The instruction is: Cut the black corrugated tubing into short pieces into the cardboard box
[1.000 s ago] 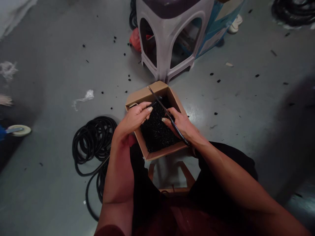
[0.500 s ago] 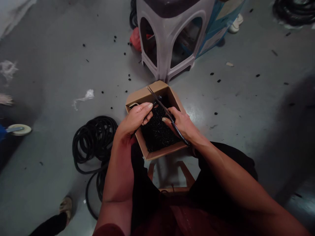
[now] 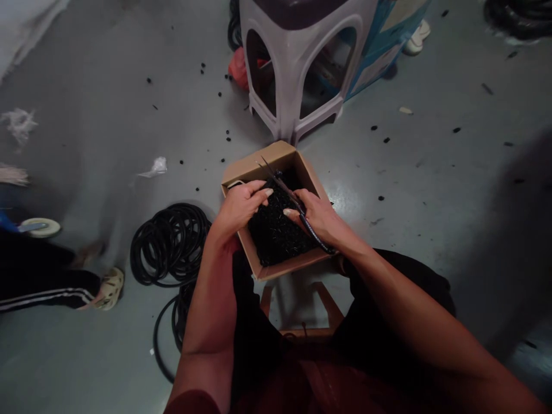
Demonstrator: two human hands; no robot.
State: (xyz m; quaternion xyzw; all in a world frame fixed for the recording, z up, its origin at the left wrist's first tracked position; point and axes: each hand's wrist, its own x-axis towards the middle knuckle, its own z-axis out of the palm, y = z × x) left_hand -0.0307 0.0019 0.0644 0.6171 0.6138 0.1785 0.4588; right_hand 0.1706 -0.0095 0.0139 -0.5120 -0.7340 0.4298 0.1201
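An open cardboard box (image 3: 293, 264) holds a mass of small black pieces (image 3: 280, 230). My left hand (image 3: 245, 206) is over the box's left side, its fingers and thumb pinched together; what they hold, if anything, is too small to tell. Dark scissors (image 3: 282, 185) are gripped in my right hand (image 3: 317, 213) over the box's right side. Their slim blades point up and left, slightly apart, and the dark wrapped handle runs back along the palm. The blade tips are just beyond the left hand's fingers.
Coils of black tubing (image 3: 170, 244) lie on the floor at left. Beyond the box stands a grey plastic stool (image 3: 287, 69), with a blue box (image 3: 375, 57) behind it. A person's leg and clog (image 3: 111, 288) are at the left. Small black bits are scattered about the floor.
My left hand has shifted slightly, its thumb lower and further right. The scissors' blades have parted a little more. At the left, a person's legs have come further into view.
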